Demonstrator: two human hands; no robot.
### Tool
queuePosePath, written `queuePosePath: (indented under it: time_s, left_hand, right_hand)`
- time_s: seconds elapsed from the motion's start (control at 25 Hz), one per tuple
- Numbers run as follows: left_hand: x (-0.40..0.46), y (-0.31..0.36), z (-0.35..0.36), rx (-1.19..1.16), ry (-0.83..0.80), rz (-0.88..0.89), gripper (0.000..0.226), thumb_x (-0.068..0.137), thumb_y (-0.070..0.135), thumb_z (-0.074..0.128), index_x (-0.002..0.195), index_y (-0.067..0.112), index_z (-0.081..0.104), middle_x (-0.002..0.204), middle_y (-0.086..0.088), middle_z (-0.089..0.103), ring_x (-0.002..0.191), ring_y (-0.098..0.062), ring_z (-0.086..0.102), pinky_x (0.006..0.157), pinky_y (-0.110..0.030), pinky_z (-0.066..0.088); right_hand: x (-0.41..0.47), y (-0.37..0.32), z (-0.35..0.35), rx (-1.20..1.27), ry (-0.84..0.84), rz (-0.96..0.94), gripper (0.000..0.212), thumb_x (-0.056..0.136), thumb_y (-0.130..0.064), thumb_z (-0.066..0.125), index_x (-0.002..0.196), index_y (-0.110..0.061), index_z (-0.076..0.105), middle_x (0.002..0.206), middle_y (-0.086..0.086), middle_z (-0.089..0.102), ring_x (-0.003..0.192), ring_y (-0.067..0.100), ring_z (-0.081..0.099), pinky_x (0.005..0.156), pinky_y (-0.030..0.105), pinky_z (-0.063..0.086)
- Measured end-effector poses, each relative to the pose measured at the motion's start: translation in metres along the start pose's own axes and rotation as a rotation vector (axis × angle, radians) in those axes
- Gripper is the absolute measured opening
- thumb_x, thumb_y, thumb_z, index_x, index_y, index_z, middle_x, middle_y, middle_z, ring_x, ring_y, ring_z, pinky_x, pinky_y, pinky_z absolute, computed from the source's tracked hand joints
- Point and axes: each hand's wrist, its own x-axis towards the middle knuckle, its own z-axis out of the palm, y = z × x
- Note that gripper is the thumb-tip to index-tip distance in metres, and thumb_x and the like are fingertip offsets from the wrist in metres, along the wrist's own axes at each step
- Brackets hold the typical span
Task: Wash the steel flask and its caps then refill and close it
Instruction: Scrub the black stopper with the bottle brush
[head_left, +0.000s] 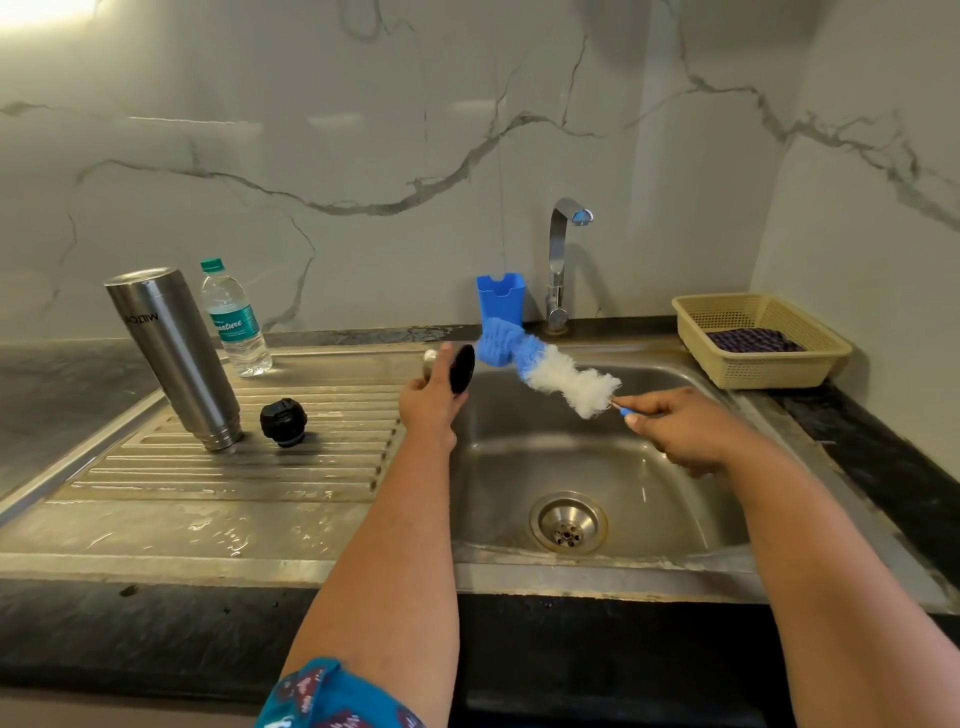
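Both bare forearms reach from 6 o'clock over the dark worktop (156, 629) to the steel sink (613, 467). Left hand (434, 397) grips a round cap (457, 368), black inside and steel outside, its fingers curled round the rim at the basin's 10 o'clock edge. Right hand (680, 431) pinches the thin blue handle of a fluffy blue-and-white brush (550, 371), whose bristles point toward 10 o'clock, just beside the cap. On the ribbed, wet drainboard (249, 467) at 9 o'clock the cylindrical brushed-steel flask (174, 358) stands mouth down, tilted, its lettering upside down and unclear. Just right of it sits a black stopper (283, 422). Behind stands a clear bottle (235, 319), its teal label ending "ature".
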Motion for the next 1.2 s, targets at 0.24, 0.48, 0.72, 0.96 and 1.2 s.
queuePosePath:
  time_s: [0.24, 0.48, 0.72, 0.96, 1.2]
  left_hand:
    - [-0.001, 0.007, -0.007, -0.272, -0.142, -0.173, 0.035, 0.096, 0.043, 0.06, 0.107, 0.01, 0.058, 0.118, -0.013, 0.066, 0.106, -0.021, 0.065, 0.086, -0.031, 0.055]
    - [0.003, 0.007, -0.005, -0.199, -0.1, -0.115, 0.046, 0.084, 0.039, 0.076, 0.112, 0.007, 0.059, 0.105, -0.012, 0.07, 0.097, -0.022, 0.071, 0.074, -0.031, 0.062]
    - [-0.003, 0.016, -0.003, -0.41, -0.393, -0.082, 0.031, 0.095, 0.033, 0.063, 0.115, 0.008, 0.061, 0.113, -0.014, 0.07, 0.106, -0.022, 0.068, 0.096, -0.037, 0.054]
    - [0.003, 0.005, -0.003, -0.227, -0.152, -0.045, 0.031, 0.091, 0.029, 0.069, 0.113, 0.008, 0.06, 0.122, -0.017, 0.066, 0.111, -0.025, 0.066, 0.096, -0.037, 0.055]
    - [0.0, 0.017, -0.01, -0.498, -0.481, -0.101, 0.041, 0.096, 0.032, 0.058, 0.124, 0.001, 0.059, 0.126, -0.019, 0.064, 0.115, -0.027, 0.064, 0.102, -0.042, 0.051]
  right_hand:
    - [0.0, -0.001, 0.012, -0.243, -0.094, -0.116, 0.032, 0.098, -0.024, 0.054, 0.127, -0.036, 0.058, 0.101, -0.002, 0.067, 0.074, -0.002, 0.055, 0.071, 0.019, 0.045]
    - [0.009, -0.001, 0.03, -0.713, 0.336, -0.317, 0.019, 0.099, -0.034, 0.044, 0.112, -0.024, 0.053, 0.083, -0.002, 0.064, 0.071, 0.016, 0.059, 0.064, 0.034, 0.052]
    - [0.001, -0.005, 0.026, 0.553, -0.393, 0.222, 0.034, 0.103, -0.019, 0.038, 0.104, 0.002, 0.065, 0.056, 0.004, 0.045, 0.041, 0.007, 0.026, 0.036, 0.018, 0.022]
    - [0.017, 0.0, 0.041, -0.515, 0.182, -0.137, 0.026, 0.094, -0.038, 0.058, 0.084, -0.014, 0.063, 0.081, 0.002, 0.06, 0.072, 0.015, 0.055, 0.062, 0.028, 0.042]
    - [0.004, -0.004, 0.036, 0.544, -0.354, 0.283, 0.04, 0.101, -0.034, 0.045, 0.085, -0.003, 0.064, 0.055, -0.004, 0.035, 0.043, 0.006, 0.026, 0.042, 0.019, 0.021]
